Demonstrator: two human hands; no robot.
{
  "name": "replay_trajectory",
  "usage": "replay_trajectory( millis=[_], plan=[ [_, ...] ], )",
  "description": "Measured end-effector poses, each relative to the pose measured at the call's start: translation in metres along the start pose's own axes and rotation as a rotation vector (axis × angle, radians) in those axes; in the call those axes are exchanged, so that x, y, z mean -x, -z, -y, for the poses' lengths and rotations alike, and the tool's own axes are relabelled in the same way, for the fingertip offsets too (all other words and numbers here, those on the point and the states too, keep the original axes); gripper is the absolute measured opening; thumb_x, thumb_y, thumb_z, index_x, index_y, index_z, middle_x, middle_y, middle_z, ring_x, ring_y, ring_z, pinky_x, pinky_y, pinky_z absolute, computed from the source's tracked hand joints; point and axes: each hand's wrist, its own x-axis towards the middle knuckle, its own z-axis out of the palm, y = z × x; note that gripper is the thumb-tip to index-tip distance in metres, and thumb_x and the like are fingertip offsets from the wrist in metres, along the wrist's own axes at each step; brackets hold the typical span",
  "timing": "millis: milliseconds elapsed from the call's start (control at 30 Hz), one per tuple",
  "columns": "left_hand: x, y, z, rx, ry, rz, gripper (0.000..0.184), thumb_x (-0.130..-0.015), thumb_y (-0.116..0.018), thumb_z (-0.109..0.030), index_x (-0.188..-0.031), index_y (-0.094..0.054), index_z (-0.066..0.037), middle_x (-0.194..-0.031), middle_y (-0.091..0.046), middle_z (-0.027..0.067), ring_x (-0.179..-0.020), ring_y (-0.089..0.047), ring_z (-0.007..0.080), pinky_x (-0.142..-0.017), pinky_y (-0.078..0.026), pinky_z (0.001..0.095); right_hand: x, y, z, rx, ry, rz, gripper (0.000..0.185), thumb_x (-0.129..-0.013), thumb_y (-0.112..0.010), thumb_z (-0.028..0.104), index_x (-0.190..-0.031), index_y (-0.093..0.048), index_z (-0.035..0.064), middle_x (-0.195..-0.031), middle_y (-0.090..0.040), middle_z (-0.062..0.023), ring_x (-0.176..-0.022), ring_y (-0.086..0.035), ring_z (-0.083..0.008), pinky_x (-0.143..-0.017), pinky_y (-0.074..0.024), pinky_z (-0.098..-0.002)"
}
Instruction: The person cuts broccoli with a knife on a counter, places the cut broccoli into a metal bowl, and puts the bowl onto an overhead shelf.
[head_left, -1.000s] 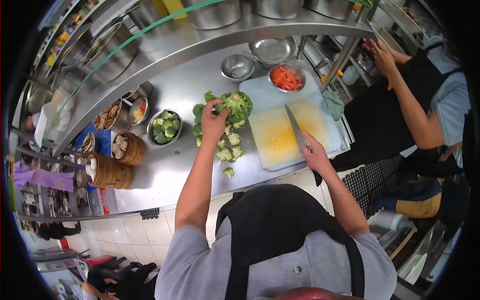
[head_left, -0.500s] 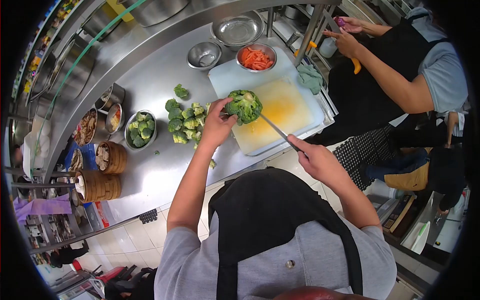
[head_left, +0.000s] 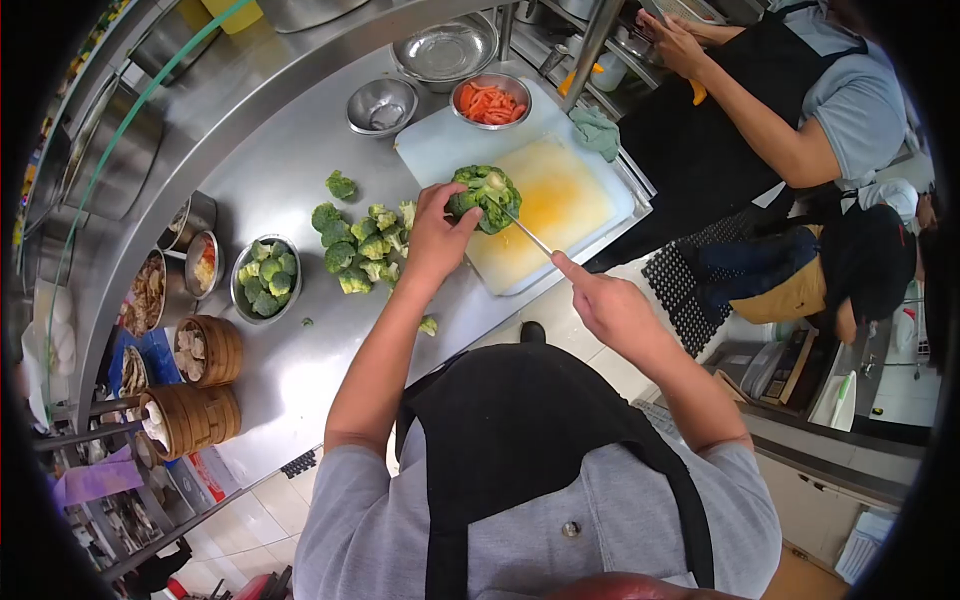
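While a large broccoli head point(head_left: 487, 190) is held at the left part of the yellow-stained cutting board point(head_left: 580, 200), the cutting looks partway done: much of the crown seems whole around its stem, whereas separate florets point(head_left: 350, 240) lie just left on the bench point(head_left: 260, 180). The left hand point(head_left: 442, 235) is part-curled, gripping the head's left side between thumb and fingers. The right hand point(head_left: 608, 305) is closed around a knife point(head_left: 530, 236), its blade reaching the head's right side; how deep it sits, I cannot tell. Farther left, a steel bowl point(head_left: 240, 302) holds more cut florets. On the far side, another bowl point(head_left: 492, 124) holds orange-red strips point(head_left: 488, 102).
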Motion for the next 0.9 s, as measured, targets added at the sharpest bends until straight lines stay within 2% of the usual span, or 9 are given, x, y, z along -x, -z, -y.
replay_trajectory(
  millis=[133, 233, 533, 733, 900],
  plan=[
    [0.004, 0.003, -0.005, 0.001, 0.014, 0.021, 0.046, -0.093, -0.082, -0.018, -0.134, -0.066, -0.007, -0.134, -0.057, 0.0121, -0.104, -0.064, 0.0236, -0.092, -0.058, 0.0343, 0.004, -0.01, 0.001, -0.034, 0.024, -0.035, 0.065, -0.099, -0.059, 0.009, -0.162, -0.043, 0.0114, -0.084, -0.069, -0.0205, -0.075, -0.069, -0.0419, -0.071, -0.0564, -0.0546],
    [0.002, -0.002, -0.002, 0.003, -0.006, -0.015, 0.046, -0.092, -0.082, -0.019, -0.134, -0.066, -0.007, -0.133, -0.058, 0.0119, -0.104, -0.064, 0.0229, -0.09, -0.058, 0.0343, -0.001, -0.005, 0.001, 0.021, -0.035, -0.018, 0.064, -0.101, -0.059, 0.011, -0.163, -0.043, 0.0151, -0.087, -0.07, -0.021, -0.078, -0.07, -0.0437, -0.073, -0.0574, -0.0556],
    [0.003, -0.011, -0.002, -0.004, -0.004, -0.056, 0.044, -0.094, -0.081, -0.019, -0.133, -0.068, -0.006, -0.129, -0.06, 0.0115, -0.101, -0.065, 0.0215, -0.087, -0.058, 0.0336, -0.003, 0.005, -0.011, 0.048, 0.02, 0.01, 0.064, -0.1, -0.058, 0.01, -0.162, -0.043, 0.0132, -0.087, -0.07, -0.0199, -0.079, -0.071, -0.0417, -0.074, -0.0573, -0.0552],
    [0.003, -0.014, 0.0, 0.012, -0.037, -0.051, 0.041, -0.094, -0.081, -0.016, -0.132, -0.069, -0.006, -0.134, -0.058, 0.0124, -0.11, -0.065, 0.0233, -0.092, -0.058, 0.0339, -0.014, 0.008, -0.013, 0.002, -0.002, 0.063, 0.064, -0.099, -0.057, 0.008, -0.162, -0.043, 0.0107, -0.086, -0.07, -0.0215, -0.081, -0.071, -0.0424, -0.075, -0.0563, -0.0556],
    [0.002, -0.014, -0.007, -0.072, -0.056, -0.013, 0.037, -0.093, -0.08, -0.013, -0.128, -0.068, -0.005, -0.134, -0.058, 0.0121, -0.116, -0.064, 0.0243, -0.094, -0.058, 0.0343, -0.044, -0.009, -0.023, -0.128, 0.059, -0.008, 0.063, -0.098, -0.056, 0.007, -0.16, -0.045, 0.0084, -0.083, -0.07, -0.0249, -0.079, -0.069, -0.0452, -0.074, -0.0553, -0.0561]
  ],
)
